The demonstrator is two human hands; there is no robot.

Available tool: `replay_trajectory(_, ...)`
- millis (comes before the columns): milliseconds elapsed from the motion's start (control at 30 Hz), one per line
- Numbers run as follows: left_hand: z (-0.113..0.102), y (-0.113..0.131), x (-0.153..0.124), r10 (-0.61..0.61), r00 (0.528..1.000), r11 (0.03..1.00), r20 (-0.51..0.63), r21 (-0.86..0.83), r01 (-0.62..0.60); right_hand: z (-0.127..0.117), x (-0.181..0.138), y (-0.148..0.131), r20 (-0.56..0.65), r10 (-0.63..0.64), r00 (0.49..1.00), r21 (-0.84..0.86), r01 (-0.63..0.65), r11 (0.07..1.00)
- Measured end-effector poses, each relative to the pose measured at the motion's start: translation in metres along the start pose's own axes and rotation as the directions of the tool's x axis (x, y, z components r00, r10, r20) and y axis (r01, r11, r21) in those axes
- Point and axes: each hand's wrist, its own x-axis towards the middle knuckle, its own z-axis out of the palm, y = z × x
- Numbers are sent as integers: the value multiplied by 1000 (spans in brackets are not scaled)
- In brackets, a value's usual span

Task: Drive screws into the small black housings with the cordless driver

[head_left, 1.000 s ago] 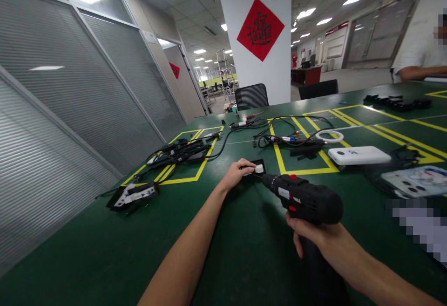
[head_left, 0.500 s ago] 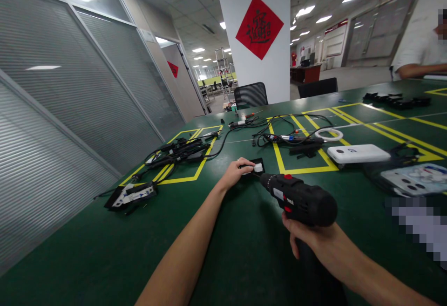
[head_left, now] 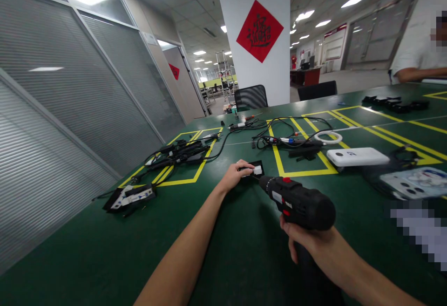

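The fingers of the left hand (head_left: 235,176) are narrow, their tips at a small white block (head_left: 257,170) on a black piece (head_left: 256,163); whether they pinch it or only press it down I cannot tell. The black piece lies flat on the green counter (head_left: 104,250), ahead of the wearer near twelve o'clock. The fingers of the right hand (head_left: 309,238) are wrapped around the handle of a black-and-red power drill (head_left: 300,203). The drill sits at four o'clock from the black piece, its nose pointing to ten, close to the near edge; contact at the tip is too small to make out.

Around the black piece, a tangle of black cables (head_left: 181,152) lies toward ten o'clock, over yellow tape (head_left: 178,182). A black-and-white part (head_left: 131,198) sits between eight and nine. Toward two is a slim tool with a blue band (head_left: 286,140), with a white ring (head_left: 328,137) beyond it. At three lies a white device (head_left: 358,157). Farther out, a mesh chair (head_left: 250,96) stands at twelve, and a person in a white sleeve (head_left: 412,59) is at two.
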Motion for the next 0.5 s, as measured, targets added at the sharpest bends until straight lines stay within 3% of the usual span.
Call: replay_trajectory(500, 1, 3, 0, -5, 1000, 997, 1, 80, 5, 1, -2, 1, -5, -25, 1000, 32, 25, 999)
